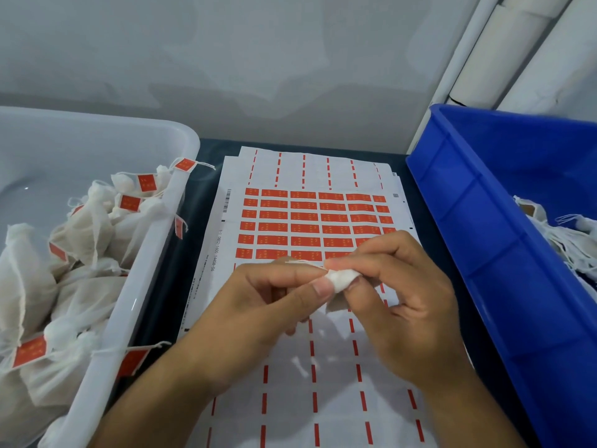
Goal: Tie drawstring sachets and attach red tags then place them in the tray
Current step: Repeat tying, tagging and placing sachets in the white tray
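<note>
A small white drawstring sachet (341, 279) is held between both hands above a sheet of red tags (303, 218). My left hand (271, 302) pinches its gathered top and the thin white string with thumb and forefinger. Curled round the sachet from the right, my right hand (397, 295) hides most of its body. A white tray (135, 286) at the left holds several tied sachets with red tags (129, 202), some tags hanging over its rim.
A blue bin (484, 227) at the right holds several untagged white sachets (571, 240). More label sheets with red dashed lines (316, 383) lie on the dark table under my hands. A grey wall stands behind, white pipes at the top right.
</note>
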`<state>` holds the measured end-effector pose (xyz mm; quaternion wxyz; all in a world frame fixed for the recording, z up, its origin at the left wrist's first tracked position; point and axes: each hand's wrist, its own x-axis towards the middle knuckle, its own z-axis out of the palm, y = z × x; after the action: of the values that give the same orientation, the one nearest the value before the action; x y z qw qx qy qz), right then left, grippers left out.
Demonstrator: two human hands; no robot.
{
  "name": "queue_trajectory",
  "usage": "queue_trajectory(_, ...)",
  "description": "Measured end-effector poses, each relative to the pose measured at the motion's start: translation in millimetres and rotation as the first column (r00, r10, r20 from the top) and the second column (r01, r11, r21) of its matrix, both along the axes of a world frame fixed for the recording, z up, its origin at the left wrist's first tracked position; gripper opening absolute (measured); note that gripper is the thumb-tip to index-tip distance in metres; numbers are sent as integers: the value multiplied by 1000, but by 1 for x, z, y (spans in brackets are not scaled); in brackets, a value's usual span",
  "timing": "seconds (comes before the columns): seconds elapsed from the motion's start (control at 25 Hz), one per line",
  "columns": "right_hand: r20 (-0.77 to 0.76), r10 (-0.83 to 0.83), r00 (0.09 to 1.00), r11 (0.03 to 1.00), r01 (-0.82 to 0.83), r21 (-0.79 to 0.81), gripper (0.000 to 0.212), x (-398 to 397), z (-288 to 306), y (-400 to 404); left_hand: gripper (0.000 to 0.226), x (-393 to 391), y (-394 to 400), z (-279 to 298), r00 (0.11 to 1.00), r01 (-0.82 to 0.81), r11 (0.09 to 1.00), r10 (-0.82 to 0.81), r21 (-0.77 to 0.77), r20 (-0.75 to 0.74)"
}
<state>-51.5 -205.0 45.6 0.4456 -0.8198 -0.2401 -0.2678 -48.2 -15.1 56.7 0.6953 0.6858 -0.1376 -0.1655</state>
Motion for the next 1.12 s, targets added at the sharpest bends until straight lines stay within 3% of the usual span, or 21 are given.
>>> queue_trajectory(0.16, -87, -41, 995, 995, 49, 88, 10, -2, 0, 8, 20, 1, -2, -1, 990, -105, 994, 102, 19, 92)
queue_trajectory(0.28, -203, -70, 977, 983, 102, 151, 9, -4, 1, 15, 18, 0, -4, -1, 994, -80, 993, 74, 83, 81)
queue_trajectory(0.4, -331, -90, 939, 977, 147, 153, 7, -4, -1, 18, 24, 0, -9, -3, 986, -166, 980, 162, 108, 48)
queue_trajectory(0.56, -565, 24, 825, 951, 155, 267, 14, -5, -1, 17, 22, 0, -12, -6, 969, -246, 962, 248, 118, -2)
queue_trajectory(0.76, -718, 114, 686, 940, 160, 302, 29, -2, 2, 15, 25, 1, -12, -7, 963, -245, 960, 257, 138, -80)
queue_trajectory(0.84, -766, 181, 617, 915, 179, 361, 19, -1, -4, 13, 28, 3, -9, -8, 963, -212, 970, 228, 116, -142)
queue_trajectory(0.96, -794, 369, 482, 833, 207, 513, 35, -1, -10, 9, 30, 4, -6, -8, 973, -151, 984, 165, 97, -162)
queue_trajectory(1.12, -754, 505, 420, 739, 241, 629, 26, -1, -7, 9, 26, 3, -9, -11, 973, -213, 961, 224, 176, -47)
